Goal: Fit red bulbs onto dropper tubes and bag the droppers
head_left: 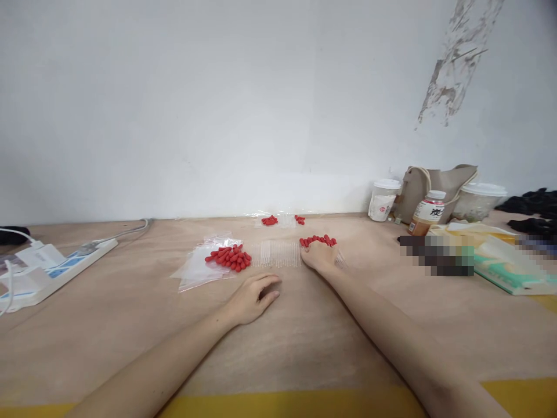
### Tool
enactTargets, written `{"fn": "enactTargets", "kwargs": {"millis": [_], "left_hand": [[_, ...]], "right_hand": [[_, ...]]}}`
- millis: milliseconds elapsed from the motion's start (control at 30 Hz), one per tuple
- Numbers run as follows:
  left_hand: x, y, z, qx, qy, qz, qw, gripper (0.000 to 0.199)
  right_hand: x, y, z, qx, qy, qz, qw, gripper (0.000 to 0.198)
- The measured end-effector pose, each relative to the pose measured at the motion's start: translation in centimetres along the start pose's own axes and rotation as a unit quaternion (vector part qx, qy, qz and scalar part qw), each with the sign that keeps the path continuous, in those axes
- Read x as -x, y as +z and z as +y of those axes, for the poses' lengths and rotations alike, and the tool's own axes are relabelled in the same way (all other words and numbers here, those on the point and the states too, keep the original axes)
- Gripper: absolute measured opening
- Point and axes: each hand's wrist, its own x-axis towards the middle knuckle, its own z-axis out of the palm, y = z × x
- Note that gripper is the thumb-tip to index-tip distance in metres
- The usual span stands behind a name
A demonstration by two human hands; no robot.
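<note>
My left hand point(255, 299) rests on the brown table covering, its thumb and fingers apart and nothing between them. My right hand point(319, 255) is bent down at a row of clear tubes with red bulb ends point(324, 239); its fingers are curled and what they hold is hidden. Left of it lies a row of bare clear tubes point(278, 254), side by side. A heap of loose red rubber bulbs point(230, 257) sits on clear zip bags point(202, 270), beyond my left hand.
By the wall lies a clear packet point(285, 220) with red bulbs at both ends. A white power strip point(65, 273) is at left. At right stand a lidded paper cup point(384, 200), a drink bottle point(429, 213), a grey bag point(411, 188) and a tissue pack point(505, 267).
</note>
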Motion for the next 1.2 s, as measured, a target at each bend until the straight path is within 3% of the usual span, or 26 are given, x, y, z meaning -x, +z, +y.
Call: {"fn": "enactTargets", "kwargs": {"millis": [267, 600, 800, 933, 1067, 1133, 1200], "left_hand": [[0.0, 0.1, -0.3, -0.006, -0.008, -0.014, 1.000, 0.029], [-0.1, 0.1, -0.5, -0.010, -0.009, -0.022, 1.000, 0.029], [0.0, 0.2, -0.4, -0.010, -0.007, -0.024, 1.000, 0.029], [-0.1, -0.1, -0.1, -0.048, 0.001, 0.038, 0.998, 0.021], [-1.3, -3.1, -1.6, -0.178, -0.093, 0.170, 0.965, 0.022], [-2.4, -5.4, -3.2, -0.237, -0.171, 0.177, 0.940, 0.022], [-3.6, -7.5, -5.3, -0.278, -0.290, 0.126, 0.907, 0.022]], "right_hand": [[0.7, -0.8, -0.4, -0.018, -0.033, 0.022, 0.999, 0.030], [1.0, -0.6, -1.5, 0.029, -0.047, -0.040, 0.998, 0.025], [0.9, -1.0, -1.9, 0.037, -0.059, -0.043, 0.997, 0.024], [1.9, -2.4, -1.2, 0.025, -0.108, -0.021, 0.994, 0.025], [4.1, -3.2, 1.3, -0.061, -0.278, -0.042, 0.958, 0.020], [5.2, -3.3, 2.7, -0.087, -0.335, -0.055, 0.937, 0.019], [5.9, -3.2, 3.7, -0.104, -0.356, -0.070, 0.926, 0.019]]}}
